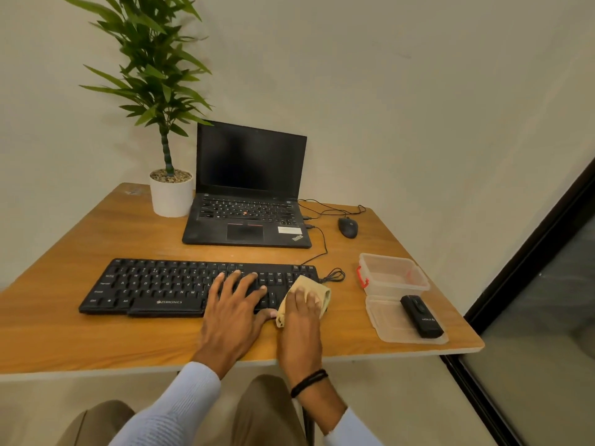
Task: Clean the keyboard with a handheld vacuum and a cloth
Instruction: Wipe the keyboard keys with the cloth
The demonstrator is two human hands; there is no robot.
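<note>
A black keyboard (154,286) lies across the wooden table (96,342) in front of me. My left hand (233,312) rests flat on its right half, fingers spread, holding it down. My right hand (301,320) presses a yellow cloth (317,289) onto the keyboard's right end, covering the number pad. A small black handheld vacuum (421,316) lies on a clear plastic lid at the right, away from both hands.
An open black laptop (248,201) stands behind the keyboard, with a potted plant (170,194) at its left and a wired mouse (347,227) at its right. A clear plastic box (392,275) sits near the table's right edge. Cables trail between keyboard and laptop.
</note>
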